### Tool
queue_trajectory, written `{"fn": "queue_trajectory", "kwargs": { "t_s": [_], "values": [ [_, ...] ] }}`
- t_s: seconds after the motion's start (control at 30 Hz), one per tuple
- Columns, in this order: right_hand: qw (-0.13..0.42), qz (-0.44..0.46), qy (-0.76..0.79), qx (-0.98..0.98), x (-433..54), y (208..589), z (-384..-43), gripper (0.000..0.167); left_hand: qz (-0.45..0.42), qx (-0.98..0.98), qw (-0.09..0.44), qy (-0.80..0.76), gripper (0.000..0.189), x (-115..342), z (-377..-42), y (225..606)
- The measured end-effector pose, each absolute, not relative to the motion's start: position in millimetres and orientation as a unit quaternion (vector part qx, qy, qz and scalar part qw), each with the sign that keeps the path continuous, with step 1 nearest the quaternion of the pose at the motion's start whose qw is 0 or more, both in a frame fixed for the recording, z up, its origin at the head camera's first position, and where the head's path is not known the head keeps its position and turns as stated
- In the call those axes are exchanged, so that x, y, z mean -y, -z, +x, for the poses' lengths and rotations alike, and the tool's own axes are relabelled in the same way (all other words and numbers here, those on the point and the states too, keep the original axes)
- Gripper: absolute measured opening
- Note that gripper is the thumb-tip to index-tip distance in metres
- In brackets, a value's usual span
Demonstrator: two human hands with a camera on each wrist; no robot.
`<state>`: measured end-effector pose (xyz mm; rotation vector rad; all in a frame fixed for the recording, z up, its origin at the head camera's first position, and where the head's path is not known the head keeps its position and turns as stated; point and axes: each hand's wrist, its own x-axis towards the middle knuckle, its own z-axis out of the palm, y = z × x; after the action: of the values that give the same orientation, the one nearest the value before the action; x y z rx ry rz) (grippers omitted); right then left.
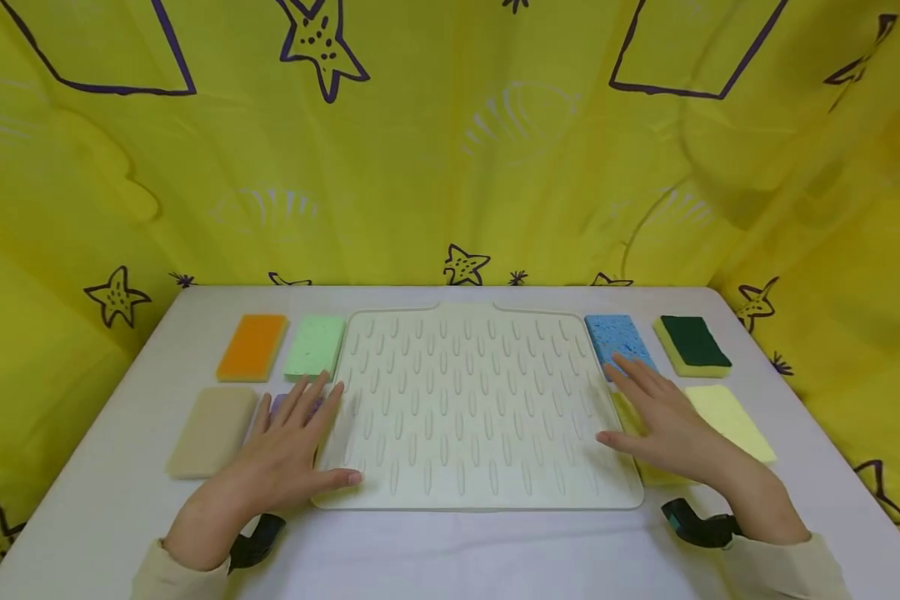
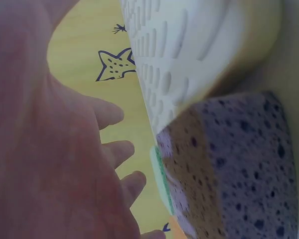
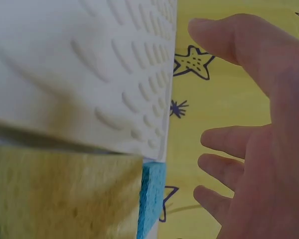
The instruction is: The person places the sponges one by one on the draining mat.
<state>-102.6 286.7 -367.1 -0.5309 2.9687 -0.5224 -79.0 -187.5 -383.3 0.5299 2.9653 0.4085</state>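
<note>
A white mat with raised oval ridges [image 1: 474, 408] lies in the middle of the table. Over its left edge my left hand [image 1: 285, 458] is held with fingers spread, holding nothing. Beneath that hand is a speckled purple sponge [image 2: 249, 169], mostly covered in the head view; the left wrist view shows a gap between them. My right hand [image 1: 671, 425] hovers with straight fingers by the mat's right edge, also holding nothing. Under it lies a yellow sponge [image 3: 65, 194], partly hidden in the head view. A blue sponge [image 1: 618, 333] sits just beyond the right fingertips.
Left of the mat are a light green sponge [image 1: 317, 343], an orange sponge [image 1: 251, 346] and a beige sponge [image 1: 212, 433]. On the right lie a dark green-topped scrub sponge [image 1: 692, 343] and a pale yellow sponge [image 1: 731, 421]. A yellow patterned curtain [image 1: 420, 167] surrounds the table.
</note>
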Motion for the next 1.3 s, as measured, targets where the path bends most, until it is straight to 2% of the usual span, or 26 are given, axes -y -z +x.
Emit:
{"fn": "queue_trajectory", "kwargs": {
  "t_s": [0.23, 0.4, 0.63, 0.73, 1.1, 1.3],
  "values": [
    [0.062, -0.178, 0.167, -0.968, -301, 369, -96, 0.093, 0.173, -0.974, 0.056, -0.134, 0.119, 191, -79, 387],
    [0.076, -0.190, 0.164, -0.965, -311, 374, -95, 0.093, 0.160, -0.973, 0.083, -0.143, 0.127, 194, -80, 390],
    [0.157, -0.181, 0.172, -0.956, -321, 376, -92, 0.099, 0.182, -0.972, 0.078, -0.124, 0.130, 199, -80, 392],
    [0.174, -0.187, 0.173, -0.951, -323, 376, -93, 0.099, 0.188, -0.972, 0.077, -0.116, 0.129, 200, -82, 392],
    [0.192, -0.211, 0.138, -0.949, -326, 373, -99, 0.106, 0.201, -0.973, 0.069, -0.090, 0.136, 201, -84, 392],
    [0.158, -0.244, 0.081, -0.953, -328, 377, -101, 0.113, 0.199, -0.973, 0.073, -0.087, 0.138, 200, -84, 394]
  ]
}}
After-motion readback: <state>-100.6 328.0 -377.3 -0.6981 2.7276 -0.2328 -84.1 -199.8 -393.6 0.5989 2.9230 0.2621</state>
